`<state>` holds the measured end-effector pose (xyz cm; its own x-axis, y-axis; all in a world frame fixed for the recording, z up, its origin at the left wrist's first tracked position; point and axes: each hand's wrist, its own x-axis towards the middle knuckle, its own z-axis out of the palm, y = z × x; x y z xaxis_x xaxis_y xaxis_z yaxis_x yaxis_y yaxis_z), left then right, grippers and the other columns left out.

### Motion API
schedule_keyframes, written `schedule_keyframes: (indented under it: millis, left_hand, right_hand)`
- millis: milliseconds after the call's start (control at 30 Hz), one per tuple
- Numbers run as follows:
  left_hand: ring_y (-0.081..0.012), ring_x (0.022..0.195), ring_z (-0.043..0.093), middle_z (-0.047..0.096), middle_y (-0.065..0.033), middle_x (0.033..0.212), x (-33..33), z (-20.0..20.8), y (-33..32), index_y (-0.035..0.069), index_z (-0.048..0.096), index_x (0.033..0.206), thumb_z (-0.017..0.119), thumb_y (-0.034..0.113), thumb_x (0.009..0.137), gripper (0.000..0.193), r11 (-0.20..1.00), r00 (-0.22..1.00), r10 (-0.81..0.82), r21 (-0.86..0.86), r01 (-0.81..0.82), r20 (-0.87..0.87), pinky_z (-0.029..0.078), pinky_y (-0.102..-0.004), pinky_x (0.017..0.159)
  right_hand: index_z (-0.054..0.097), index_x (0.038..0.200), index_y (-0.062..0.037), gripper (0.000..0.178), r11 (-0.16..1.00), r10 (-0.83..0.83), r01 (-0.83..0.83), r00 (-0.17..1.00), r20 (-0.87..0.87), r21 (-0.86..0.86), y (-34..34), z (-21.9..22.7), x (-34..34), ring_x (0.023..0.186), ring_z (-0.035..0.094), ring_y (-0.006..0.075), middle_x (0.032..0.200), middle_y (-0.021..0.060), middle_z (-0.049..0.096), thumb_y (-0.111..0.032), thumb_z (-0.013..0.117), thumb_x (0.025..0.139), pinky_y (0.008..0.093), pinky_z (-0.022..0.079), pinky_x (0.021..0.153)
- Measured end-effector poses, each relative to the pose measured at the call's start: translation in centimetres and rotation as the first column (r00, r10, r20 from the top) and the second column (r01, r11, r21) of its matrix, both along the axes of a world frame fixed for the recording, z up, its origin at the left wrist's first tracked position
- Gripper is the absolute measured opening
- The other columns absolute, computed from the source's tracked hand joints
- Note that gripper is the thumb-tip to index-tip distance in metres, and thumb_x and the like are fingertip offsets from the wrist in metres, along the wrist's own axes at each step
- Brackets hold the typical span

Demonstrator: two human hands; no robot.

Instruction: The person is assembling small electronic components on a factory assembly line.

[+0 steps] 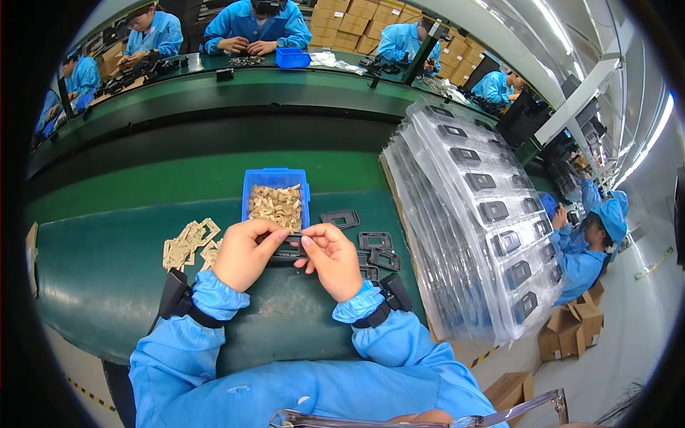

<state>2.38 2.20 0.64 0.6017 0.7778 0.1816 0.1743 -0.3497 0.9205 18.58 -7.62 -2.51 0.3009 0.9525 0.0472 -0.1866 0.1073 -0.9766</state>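
Both hands pinch a small black plastic frame in front of the blue bin (pixel 275 173). My left hand (pixel 245 255) grips the left side of the black plastic frame (pixel 287 251), with thumb and index finger along its upper edge. My right hand (pixel 333 262) holds its right side, the thumb resting on the face. The fingers hide much of the frame. Small tan pieces (pixel 275 203) fill the bin. Left of my left hand lies a loose pile of tan paper-like frames (pixel 187 242). Several more black plastic frames (pixel 375 241) rest beside my right hand.
A tall stack of clear plastic trays (pixel 457 228) holding black parts stands at the right. Beyond a dark channel, co-workers in blue sit along another green bench (pixel 164 78). Cardboard boxes (pixel 571 332) stand on the floor at the right, near another person (pixel 589 250).
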Motion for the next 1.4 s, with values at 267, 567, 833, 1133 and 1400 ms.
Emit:
schedule_keyframes:
  millis: [267,567,833,1133,1400]
  left_hand:
    - [-0.0169,0.093,0.066,0.066,-0.0109,0.106,1.0,-0.7,-0.8,0.001,0.069,0.103,0.071,-0.003,0.087,0.016,0.998,0.976,0.061,0.008,-0.064,0.211,0.055,-0.0272,0.077]
    - [-0.0193,0.105,0.065,0.058,-0.0148,0.127,0.3,-0.4,0.3,0.0,0.068,0.099,0.074,-0.002,0.085,0.015,0.987,0.967,0.069,0.127,-0.103,0.244,0.058,-0.0281,0.08]
    - [-0.0237,0.101,0.067,0.058,-0.0146,0.126,0.2,-0.5,0.9,0.001,0.064,0.097,0.069,0.004,0.09,0.009,0.993,0.97,0.026,0.105,-0.053,0.241,0.057,-0.0331,0.077]
    - [-0.0312,0.11,0.058,0.052,-0.0187,0.124,0.1,-0.6,0.6,0.003,0.056,0.099,0.063,-0.001,0.091,0.011,0.901,0.982,-0.087,0.433,0.007,0.165,0.05,-0.0383,0.092]
    - [-0.039,0.123,0.054,0.066,-0.0137,0.126,-0.7,-0.7,3.2,0.005,0.07,0.102,0.069,0.001,0.08,0.022,0.562,0.944,0.325,0.814,-0.143,-0.059,0.046,-0.0459,0.1]
  right_hand:
    - [0.053,0.11,-0.0044,0.011,0.996,-0.064,0.067,0.997,-0.043,0.067,-0.1,-0.5,0.0,0.081,0.072,0.0159,0.105,0.0144,0.072,-0.001,0.059,0.101,0.0238,0.054,0.063]
    - [0.06,0.109,0.0031,0.022,0.948,-0.069,0.011,0.982,0.173,0.318,-0.9,-1.2,-0.4,0.106,0.07,0.0276,0.122,0.023,0.065,0.012,0.067,0.089,0.0343,0.06,0.087]
    - [0.059,0.112,0.0045,0.027,0.951,0.051,-0.099,0.985,0.168,0.292,-0.9,-0.6,-0.3,0.11,0.069,0.0298,0.125,0.0238,0.064,0.016,0.065,0.088,0.0364,0.06,0.092]
    - [0.053,0.114,0.0011,0.029,0.958,0.023,-0.017,1.0,-0.015,0.285,-1.1,-0.2,-0.2,0.106,0.07,0.0289,0.117,0.0179,0.064,0.015,0.063,0.091,0.0361,0.06,0.089]
    - [0.051,0.129,0.0007,0.029,0.965,-0.196,0.2,0.98,-0.039,0.167,-0.9,1.1,0.5,0.091,0.072,0.0229,0.112,0.0148,0.066,-0.011,0.057,0.103,0.0299,0.059,0.076]
